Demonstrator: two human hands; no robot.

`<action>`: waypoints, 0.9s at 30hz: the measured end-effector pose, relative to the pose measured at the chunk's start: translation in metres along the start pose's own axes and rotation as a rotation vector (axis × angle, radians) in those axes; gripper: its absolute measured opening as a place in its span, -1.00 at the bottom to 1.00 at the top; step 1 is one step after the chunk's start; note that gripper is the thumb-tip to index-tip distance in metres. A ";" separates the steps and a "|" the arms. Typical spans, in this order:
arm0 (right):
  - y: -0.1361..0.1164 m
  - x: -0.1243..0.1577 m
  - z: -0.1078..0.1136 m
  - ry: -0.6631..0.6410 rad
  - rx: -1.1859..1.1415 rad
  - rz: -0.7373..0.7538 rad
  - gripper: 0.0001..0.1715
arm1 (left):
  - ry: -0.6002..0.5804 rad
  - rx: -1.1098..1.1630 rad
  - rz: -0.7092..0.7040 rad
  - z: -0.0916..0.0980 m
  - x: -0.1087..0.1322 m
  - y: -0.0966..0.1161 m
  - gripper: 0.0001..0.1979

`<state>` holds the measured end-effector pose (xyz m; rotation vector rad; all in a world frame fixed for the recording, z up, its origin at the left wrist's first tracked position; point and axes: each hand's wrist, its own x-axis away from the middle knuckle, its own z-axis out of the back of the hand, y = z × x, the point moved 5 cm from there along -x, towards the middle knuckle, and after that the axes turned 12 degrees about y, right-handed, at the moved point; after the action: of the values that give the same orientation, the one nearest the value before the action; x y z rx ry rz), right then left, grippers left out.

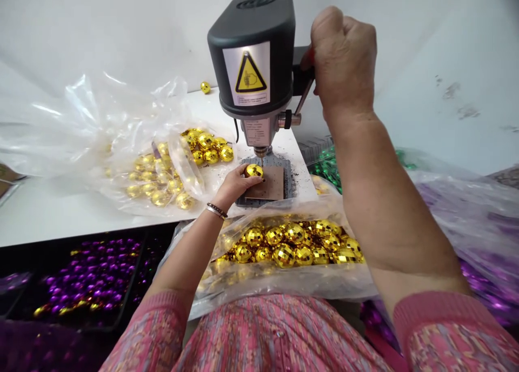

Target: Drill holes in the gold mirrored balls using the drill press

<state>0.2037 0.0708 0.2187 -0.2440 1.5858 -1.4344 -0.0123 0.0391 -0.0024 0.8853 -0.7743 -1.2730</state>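
Observation:
My left hand [234, 186] holds a gold mirrored ball [253, 171] down on a brown plate [267, 183], which lies on the grey base of a black bench drill [251, 53]. The thin drill bit [261, 160] points at the top of the ball and seems to be touching it or very close. My right hand [344, 64], raised in a fist, grips the drill's side lever [304, 85]. Its red handle is mostly hidden by my fingers.
A clear plastic bag of gold balls [162, 169] lies left of the drill, and another [284, 247] sits against my lap. Dark shavings dot the white table [60, 215]. Purple balls fill a black tray [93, 274]; bagged green balls [326, 169] and purple balls [474, 226] lie right.

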 end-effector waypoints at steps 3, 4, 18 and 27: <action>0.000 0.003 0.000 -0.011 -0.058 0.013 -0.49 | 0.006 -0.104 0.022 -0.002 0.002 0.003 -0.30; 0.000 0.004 0.000 -0.014 -0.077 0.017 -0.50 | 0.002 -0.140 0.002 -0.003 0.003 0.006 -0.28; 0.001 0.003 0.001 -0.035 -0.027 0.026 -0.41 | -0.029 -0.268 -0.292 -0.022 0.020 0.019 -0.38; 0.004 0.004 0.000 -0.021 -0.091 0.033 -0.54 | 0.007 -0.201 -0.090 -0.021 0.019 0.020 -0.41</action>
<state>0.2032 0.0694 0.2129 -0.2842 1.6325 -1.3315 0.0184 0.0247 0.0058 0.7681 -0.5941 -1.3998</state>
